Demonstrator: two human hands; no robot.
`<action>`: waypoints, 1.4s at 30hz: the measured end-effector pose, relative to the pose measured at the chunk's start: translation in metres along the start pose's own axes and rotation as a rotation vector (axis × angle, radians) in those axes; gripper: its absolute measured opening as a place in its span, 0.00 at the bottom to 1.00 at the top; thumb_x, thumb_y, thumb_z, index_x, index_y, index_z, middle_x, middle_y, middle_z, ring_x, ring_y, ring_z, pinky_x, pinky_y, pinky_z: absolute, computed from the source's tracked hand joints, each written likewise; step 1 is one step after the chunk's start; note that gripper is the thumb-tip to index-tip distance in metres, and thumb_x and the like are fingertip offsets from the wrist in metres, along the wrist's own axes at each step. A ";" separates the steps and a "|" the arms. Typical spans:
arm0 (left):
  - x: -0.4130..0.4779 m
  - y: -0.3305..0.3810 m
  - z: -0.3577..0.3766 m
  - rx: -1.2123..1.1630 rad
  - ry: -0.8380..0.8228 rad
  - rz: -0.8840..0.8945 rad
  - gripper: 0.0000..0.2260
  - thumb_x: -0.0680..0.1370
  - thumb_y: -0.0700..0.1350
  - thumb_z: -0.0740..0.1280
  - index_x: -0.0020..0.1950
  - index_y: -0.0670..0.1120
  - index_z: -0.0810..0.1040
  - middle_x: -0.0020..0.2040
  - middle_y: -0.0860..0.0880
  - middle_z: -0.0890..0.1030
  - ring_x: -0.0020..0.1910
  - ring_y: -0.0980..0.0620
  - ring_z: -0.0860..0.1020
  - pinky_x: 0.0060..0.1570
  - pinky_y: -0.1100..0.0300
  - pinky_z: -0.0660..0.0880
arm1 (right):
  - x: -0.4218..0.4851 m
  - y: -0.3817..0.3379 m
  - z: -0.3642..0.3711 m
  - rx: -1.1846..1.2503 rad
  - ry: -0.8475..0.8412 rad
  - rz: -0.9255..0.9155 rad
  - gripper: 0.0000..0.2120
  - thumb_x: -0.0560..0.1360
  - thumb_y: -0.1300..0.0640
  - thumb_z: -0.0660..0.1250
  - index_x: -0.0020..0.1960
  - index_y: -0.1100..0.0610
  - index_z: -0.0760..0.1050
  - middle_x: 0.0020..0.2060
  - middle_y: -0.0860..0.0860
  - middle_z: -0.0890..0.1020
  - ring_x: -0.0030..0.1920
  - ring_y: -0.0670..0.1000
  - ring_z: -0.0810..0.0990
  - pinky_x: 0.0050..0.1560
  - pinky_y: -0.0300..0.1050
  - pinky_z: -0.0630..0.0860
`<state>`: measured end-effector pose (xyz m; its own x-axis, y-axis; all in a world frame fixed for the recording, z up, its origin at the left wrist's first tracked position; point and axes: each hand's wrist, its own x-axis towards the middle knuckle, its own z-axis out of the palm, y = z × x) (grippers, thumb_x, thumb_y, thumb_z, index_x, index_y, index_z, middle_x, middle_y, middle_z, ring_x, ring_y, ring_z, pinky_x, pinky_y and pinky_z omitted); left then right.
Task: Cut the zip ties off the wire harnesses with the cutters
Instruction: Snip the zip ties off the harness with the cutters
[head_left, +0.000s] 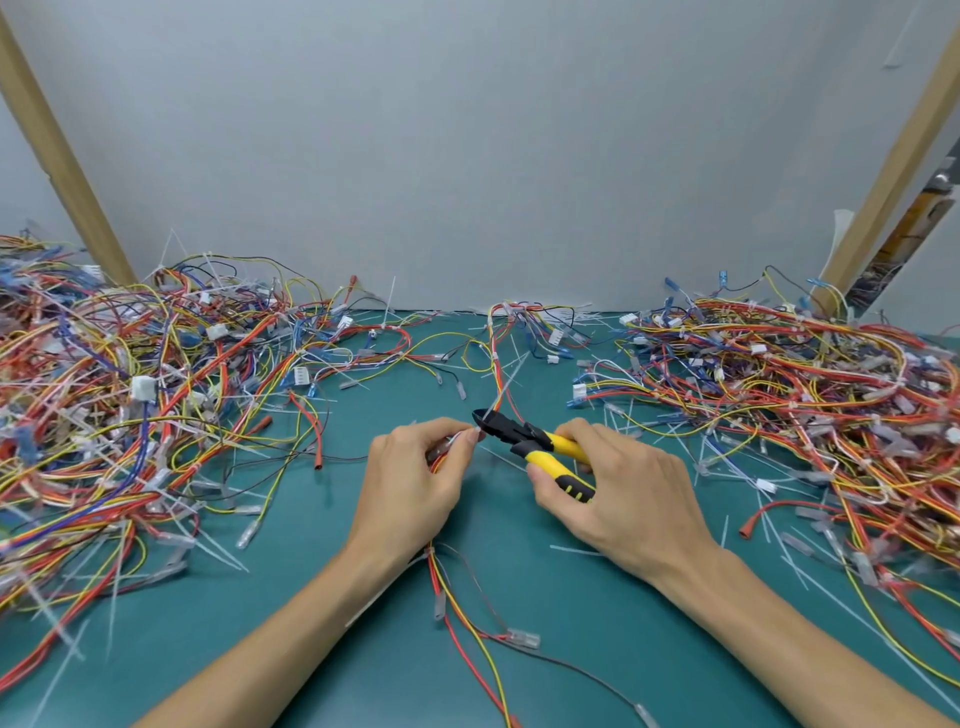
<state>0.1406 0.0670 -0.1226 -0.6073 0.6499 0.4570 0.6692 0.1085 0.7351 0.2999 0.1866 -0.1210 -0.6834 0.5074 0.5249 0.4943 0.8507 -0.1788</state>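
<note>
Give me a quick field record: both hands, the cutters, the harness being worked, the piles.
left hand: pinches harness beside the cutter head
right hand: grips cutters by yellow handles
cutters: black head at a white zip tie; jaw opening unclear
harness: runs through left hand toward near edge
piles: left pile and right pile of harnesses on green mat

Bare mat (571, 613) between left heap (130, 415), right heap (805, 395)

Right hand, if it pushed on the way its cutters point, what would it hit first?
Probably the wire harness that the left hand pinches; the tip of the cutters sits right at it. Depth is unclear.
</note>
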 end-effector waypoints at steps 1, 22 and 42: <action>0.000 -0.001 0.000 0.006 0.001 -0.001 0.07 0.78 0.46 0.68 0.42 0.49 0.84 0.24 0.58 0.71 0.28 0.57 0.69 0.29 0.69 0.63 | 0.000 0.000 0.000 -0.001 0.003 0.004 0.19 0.72 0.33 0.56 0.47 0.47 0.73 0.33 0.44 0.75 0.36 0.48 0.77 0.30 0.45 0.72; 0.002 -0.002 0.001 0.110 -0.082 -0.062 0.07 0.78 0.49 0.67 0.46 0.51 0.85 0.26 0.51 0.72 0.32 0.49 0.68 0.33 0.56 0.65 | 0.001 0.003 0.000 -0.012 -0.086 -0.027 0.22 0.73 0.33 0.54 0.56 0.46 0.74 0.41 0.42 0.75 0.43 0.48 0.76 0.39 0.44 0.70; -0.001 0.003 -0.002 0.134 -0.126 -0.035 0.08 0.79 0.49 0.66 0.46 0.52 0.84 0.28 0.48 0.73 0.31 0.48 0.68 0.32 0.57 0.64 | 0.000 0.002 -0.003 0.002 -0.117 0.000 0.24 0.71 0.30 0.51 0.49 0.46 0.73 0.35 0.46 0.77 0.39 0.49 0.78 0.35 0.47 0.72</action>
<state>0.1421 0.0655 -0.1198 -0.5786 0.7320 0.3597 0.7046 0.2265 0.6725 0.3025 0.1883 -0.1187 -0.7415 0.5195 0.4246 0.4932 0.8511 -0.1799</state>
